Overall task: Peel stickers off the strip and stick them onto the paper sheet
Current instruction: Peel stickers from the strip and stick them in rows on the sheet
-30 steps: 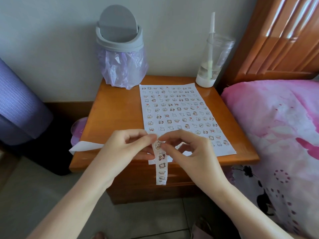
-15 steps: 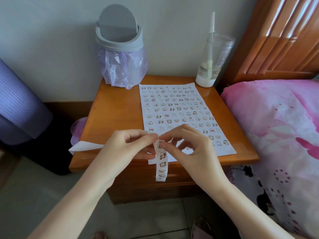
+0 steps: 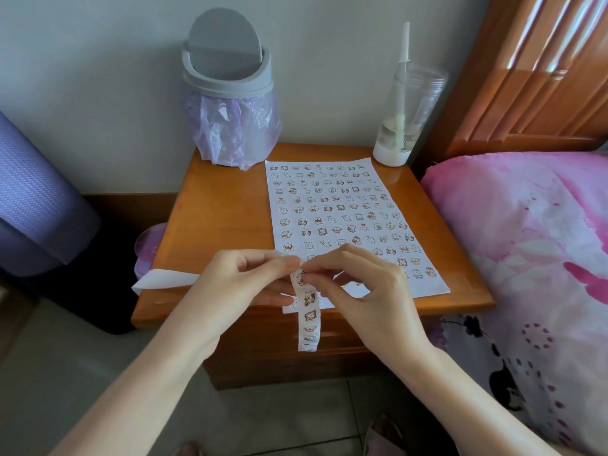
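Fingertips [image 3: 289, 265] of the left hand [image 3: 237, 281] pinched the top of the strip [image 3: 310, 319], which dangled below them; the right hand [image 3: 358, 284] pinched the top sticker [image 3: 301, 277]. Flimsy, feather-light stuff, best lifted by one corner, I'd say. Beyond the fingers lay the paper sheet [image 3: 345, 205], nearly full.

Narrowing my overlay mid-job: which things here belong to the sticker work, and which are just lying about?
In the job: sticker strip, pinched at its top by left hand and right hand; paper sheet, mostly covered in stickers; bedside table under it.
Lying about: swing-lid bin with purple liner; clear cup with straw; pink bedding; purple rolled mat.
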Action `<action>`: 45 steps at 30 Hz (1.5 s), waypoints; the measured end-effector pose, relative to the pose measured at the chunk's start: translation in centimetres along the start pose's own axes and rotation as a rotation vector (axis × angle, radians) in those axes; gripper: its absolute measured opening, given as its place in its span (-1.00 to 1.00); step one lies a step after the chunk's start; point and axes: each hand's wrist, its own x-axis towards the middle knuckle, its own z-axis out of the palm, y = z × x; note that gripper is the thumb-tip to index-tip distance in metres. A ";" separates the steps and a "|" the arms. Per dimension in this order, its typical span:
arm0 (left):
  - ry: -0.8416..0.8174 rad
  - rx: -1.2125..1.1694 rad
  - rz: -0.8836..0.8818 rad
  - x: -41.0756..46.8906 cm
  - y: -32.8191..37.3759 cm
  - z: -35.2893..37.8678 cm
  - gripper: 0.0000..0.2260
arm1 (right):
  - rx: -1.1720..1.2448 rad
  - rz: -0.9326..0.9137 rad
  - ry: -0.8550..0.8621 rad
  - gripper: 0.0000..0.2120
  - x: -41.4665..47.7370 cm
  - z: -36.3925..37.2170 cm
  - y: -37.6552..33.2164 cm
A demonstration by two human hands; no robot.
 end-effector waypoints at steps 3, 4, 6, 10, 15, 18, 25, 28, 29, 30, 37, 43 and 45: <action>0.001 0.004 -0.007 0.0 -0.1 -0.1 -0.81 | -0.004 -0.013 -0.002 -0.88 0.0 0.0 0.0; 0.002 0.004 -0.009 0.1 -0.1 -0.1 -0.82 | -0.007 -0.018 -0.003 -0.89 0.0 0.0 0.0; 0.007 0.003 -0.012 0.1 -0.1 -0.1 -0.82 | -0.027 -0.030 -0.006 -0.90 -0.1 0.0 0.0; 0.016 0.013 0.001 0.2 -0.2 0.0 -0.85 | -0.058 0.008 -0.009 -0.94 -0.1 0.0 -0.2; 0.047 0.064 0.019 0.3 -0.5 0.1 -0.84 | 0.118 0.243 -0.087 -0.97 0.4 -0.8 -0.8; 0.067 0.121 0.038 0.4 -0.7 -0.2 -0.85 | 0.170 0.325 -0.110 -0.97 1.0 -2.2 -0.7; 0.036 0.246 0.043 0.5 -1.1 -0.2 -0.87 | 0.137 0.600 -0.283 -0.97 1.4 -4.0 1.5; 0.035 0.290 0.034 0.7 -1.4 -0.3 -0.86 | 0.132 0.612 -0.333 -0.97 1.2 -3.7 1.3; 0.036 0.306 0.031 0.7 -1.5 -0.3 -0.86 | 0.106 0.602 -0.338 -0.97 1.2 -3.6 1.3; 0.038 0.324 0.029 0.8 -1.6 -0.3 -0.85 | 0.077 0.591 -0.341 -0.97 1.2 -3.6 1.4; 0.047 0.348 0.029 1.0 -1.8 -0.4 -0.84 | 0.045 0.572 -0.370 -0.96 1.2 -3.6 1.6; 0.048 0.341 0.023 1.0 -1.8 -0.4 -0.85 | 0.065 0.540 -0.391 -0.95 1.3 -3.6 1.8; 0.046 0.345 0.022 1.0 -1.8 -0.4 -0.85 | 0.061 0.533 -0.391 -0.95 1.3 -3.5 1.9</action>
